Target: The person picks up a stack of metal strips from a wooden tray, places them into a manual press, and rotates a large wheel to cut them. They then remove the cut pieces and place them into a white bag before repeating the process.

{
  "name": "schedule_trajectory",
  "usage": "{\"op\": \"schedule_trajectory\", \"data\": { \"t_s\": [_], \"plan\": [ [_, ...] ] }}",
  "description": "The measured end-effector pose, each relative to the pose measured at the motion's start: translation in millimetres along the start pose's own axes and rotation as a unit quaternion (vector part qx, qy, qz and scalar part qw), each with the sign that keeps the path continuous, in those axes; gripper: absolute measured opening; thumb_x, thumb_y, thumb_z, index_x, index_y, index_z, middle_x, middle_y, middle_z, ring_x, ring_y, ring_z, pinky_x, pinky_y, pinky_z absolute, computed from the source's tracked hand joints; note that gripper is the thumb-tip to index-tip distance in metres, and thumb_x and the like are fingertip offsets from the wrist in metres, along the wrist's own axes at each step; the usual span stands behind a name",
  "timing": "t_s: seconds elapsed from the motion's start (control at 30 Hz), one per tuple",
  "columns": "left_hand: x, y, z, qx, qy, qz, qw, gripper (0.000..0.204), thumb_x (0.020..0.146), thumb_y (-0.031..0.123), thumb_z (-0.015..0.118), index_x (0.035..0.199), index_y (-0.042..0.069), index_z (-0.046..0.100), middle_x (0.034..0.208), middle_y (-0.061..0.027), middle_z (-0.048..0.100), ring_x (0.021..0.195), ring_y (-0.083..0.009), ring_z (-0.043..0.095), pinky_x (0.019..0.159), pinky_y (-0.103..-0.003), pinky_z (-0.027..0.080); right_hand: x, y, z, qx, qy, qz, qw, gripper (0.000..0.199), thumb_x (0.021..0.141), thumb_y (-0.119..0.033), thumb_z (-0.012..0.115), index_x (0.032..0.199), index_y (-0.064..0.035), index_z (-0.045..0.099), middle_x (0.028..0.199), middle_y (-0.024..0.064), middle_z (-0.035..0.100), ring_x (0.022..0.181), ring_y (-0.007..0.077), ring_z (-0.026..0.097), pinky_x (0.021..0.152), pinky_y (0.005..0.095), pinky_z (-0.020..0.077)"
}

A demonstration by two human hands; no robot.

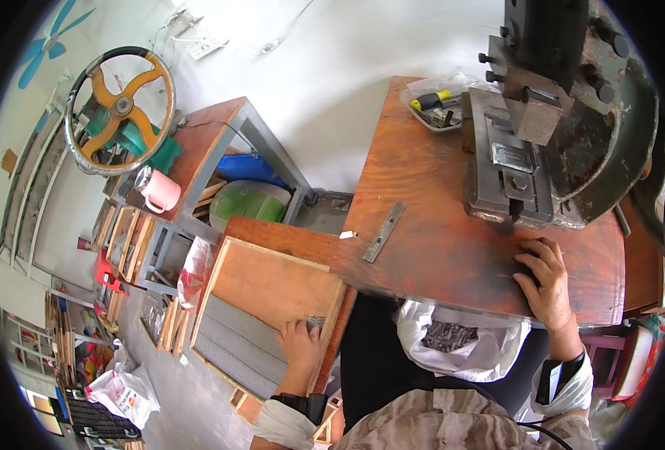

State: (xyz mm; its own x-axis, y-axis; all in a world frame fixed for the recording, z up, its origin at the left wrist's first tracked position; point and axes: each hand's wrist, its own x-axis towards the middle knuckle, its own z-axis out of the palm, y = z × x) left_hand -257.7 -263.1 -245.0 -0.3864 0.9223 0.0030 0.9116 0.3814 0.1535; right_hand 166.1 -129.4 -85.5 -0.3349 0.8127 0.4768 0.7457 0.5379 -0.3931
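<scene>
My left hand is over a shallow wooden tray, its fingers bent down beside the rows of small grey pieces in the tray's near part. A small grey piece shows at its fingertips, partly hidden by them. My right hand rests on the wooden tabletop, with thumb and fingers apart and nothing seen in it. Just beyond that hand stands a press with a metal die under its ram. On my lap, a white bag holds many small grey pieces.
A flat metal bar lies on the tabletop. At the back, a plastic container holds a yellow-and-black-handled tool. Leftward are a handwheel, a pink mug on a bench, and a white plastic bag on the floor.
</scene>
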Motion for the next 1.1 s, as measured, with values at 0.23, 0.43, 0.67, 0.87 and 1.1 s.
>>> {"op": "schedule_trajectory", "data": {
  "t_s": [0.23, 0.43, 0.67, 0.87, 1.1],
  "plan": [
    [30.3, -46.8, 11.0, -0.296, -0.108, -0.005, 0.949, 0.041, 0.071, 0.018, 0.08, 0.101, -0.003, 0.063, 0.084, -0.019, 0.066, 0.079, -0.0337, 0.064, 0.074, -0.037, 0.05, 2.0, -3.2, 0.1, -0.008, -0.001, -0.003, 1.0, 0.028, 0.067, -0.004, 0.07, 0.094, 0.0017, 0.064, 0.109, 0.0177, 0.058, 0.108, 0.0395, 0.051, 0.091, 0.0449, 0.0435],
    [32.4, -23.5, -6.3, -0.229, -0.134, -0.03, 0.964, 0.041, 0.066, 0.016, 0.08, 0.099, -0.003, 0.064, 0.092, -0.0221, 0.065, 0.088, -0.0343, 0.064, 0.079, -0.038, 0.05, 1.9, -4.1, -0.1, -0.014, -0.002, 0.007, 1.0, 0.028, 0.068, -0.004, 0.069, 0.094, 0.0016, 0.063, 0.109, 0.0173, 0.058, 0.108, 0.0397, 0.051, 0.091, 0.0449, 0.0432],
    [35.3, -22.0, 1.4, -0.148, -0.073, -0.015, 0.986, 0.043, 0.063, 0.016, 0.075, 0.1, -0.003, 0.065, 0.096, -0.0229, 0.064, 0.093, -0.0365, 0.062, 0.083, -0.039, 0.049, 0.9, -2.0, -0.2, -0.011, -0.005, 0.007, 1.0, 0.028, 0.068, -0.004, 0.069, 0.095, 0.0018, 0.063, 0.109, 0.0177, 0.058, 0.108, 0.0399, 0.051, 0.092, 0.0451, 0.0432],
    [28.4, -29.7, 10.8, -0.178, -0.023, -0.034, 0.983, 0.04, 0.064, 0.013, 0.077, 0.098, -0.002, 0.065, 0.097, -0.0229, 0.062, 0.092, -0.0375, 0.06, 0.083, -0.04, 0.049, 1.7, -3.2, -0.6, -0.008, -0.004, 0.008, 1.0, 0.028, 0.069, -0.005, 0.069, 0.095, 0.0016, 0.063, 0.109, 0.0177, 0.058, 0.107, 0.04, 0.051, 0.091, 0.0452, 0.0432],
    [21.0, -27.4, 12.8, -0.205, 0.052, -0.002, 0.977, 0.026, 0.064, 0.009, 0.078, 0.086, 0.001, 0.065, 0.1, -0.0202, 0.062, 0.091, -0.0359, 0.06, 0.079, -0.039, 0.049, 2.5, -3.1, 1.0, -0.013, -0.005, 0.005, 1.0, 0.028, 0.069, -0.005, 0.068, 0.096, 0.0017, 0.063, 0.108, 0.0174, 0.059, 0.106, 0.0398, 0.051, 0.091, 0.045, 0.0433]
  ]
}}
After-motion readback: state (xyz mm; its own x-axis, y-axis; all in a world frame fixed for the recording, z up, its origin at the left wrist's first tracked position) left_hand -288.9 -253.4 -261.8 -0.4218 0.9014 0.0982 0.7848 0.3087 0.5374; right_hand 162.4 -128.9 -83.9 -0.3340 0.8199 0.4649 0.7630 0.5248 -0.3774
